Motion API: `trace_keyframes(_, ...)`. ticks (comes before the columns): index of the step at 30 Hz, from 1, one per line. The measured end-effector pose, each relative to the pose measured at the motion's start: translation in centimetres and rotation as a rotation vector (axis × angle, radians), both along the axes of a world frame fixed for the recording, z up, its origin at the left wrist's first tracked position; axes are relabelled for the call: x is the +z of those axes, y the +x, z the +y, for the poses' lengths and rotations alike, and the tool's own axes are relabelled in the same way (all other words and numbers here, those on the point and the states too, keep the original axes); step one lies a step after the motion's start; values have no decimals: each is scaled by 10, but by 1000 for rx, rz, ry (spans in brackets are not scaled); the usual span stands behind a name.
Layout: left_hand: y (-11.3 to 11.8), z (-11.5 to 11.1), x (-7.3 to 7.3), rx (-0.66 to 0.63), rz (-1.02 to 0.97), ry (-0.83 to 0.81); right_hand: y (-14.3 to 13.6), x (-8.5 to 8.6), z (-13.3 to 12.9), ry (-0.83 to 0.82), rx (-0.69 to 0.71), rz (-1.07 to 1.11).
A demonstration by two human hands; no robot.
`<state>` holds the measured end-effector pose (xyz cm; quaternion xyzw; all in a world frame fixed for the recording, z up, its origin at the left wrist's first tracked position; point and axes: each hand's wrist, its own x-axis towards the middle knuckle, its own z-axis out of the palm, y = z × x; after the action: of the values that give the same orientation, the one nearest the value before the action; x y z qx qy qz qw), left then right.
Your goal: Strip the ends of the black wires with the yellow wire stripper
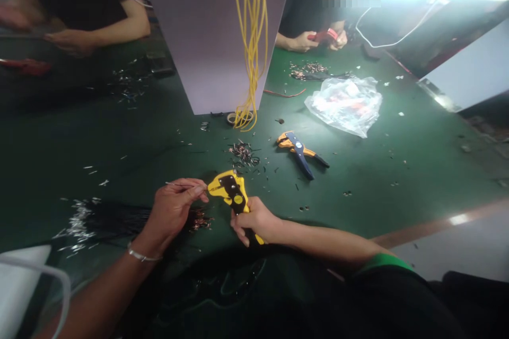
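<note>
My right hand (256, 221) is closed round the handles of a yellow and black wire stripper (234, 190), whose jaws point left. Between the thumb and fingers of my left hand (175, 204) a thin wire (181, 185) is pinched, one end at the stripper's jaws. Whether the jaws grip the wire I cannot tell. Under and beside my left hand lies a bundle of black wires (119, 220), with pale metal ends on the left and copper ends on the right. Just beyond the stripper is a small heap of black and copper scraps (243, 153).
An orange and blue wire stripper (300, 151) lies right of the scraps. Behind it is a clear plastic bag (345, 103). Yellow wires (252, 37) hang before a pale panel (207, 37), near tape rolls (233, 118). Two people work across the green table (159, 132); one holds a red tool (324, 36).
</note>
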<state>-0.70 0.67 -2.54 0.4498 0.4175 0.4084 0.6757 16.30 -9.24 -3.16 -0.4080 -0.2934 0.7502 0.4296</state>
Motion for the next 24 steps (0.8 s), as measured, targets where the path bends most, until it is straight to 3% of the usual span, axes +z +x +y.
trace_keyframes(5, 2, 0, 2, 35, 21, -5, 3, -1, 0, -28, 31, -7)
trace_keyframes(13, 0, -3, 2, 27, -62, -73, 5, -1, -6, -95, -57, 58)
trace_keyframes(24, -5, -4, 1, 1, -73, -73, 6, -8, -8, -38, -24, 116)
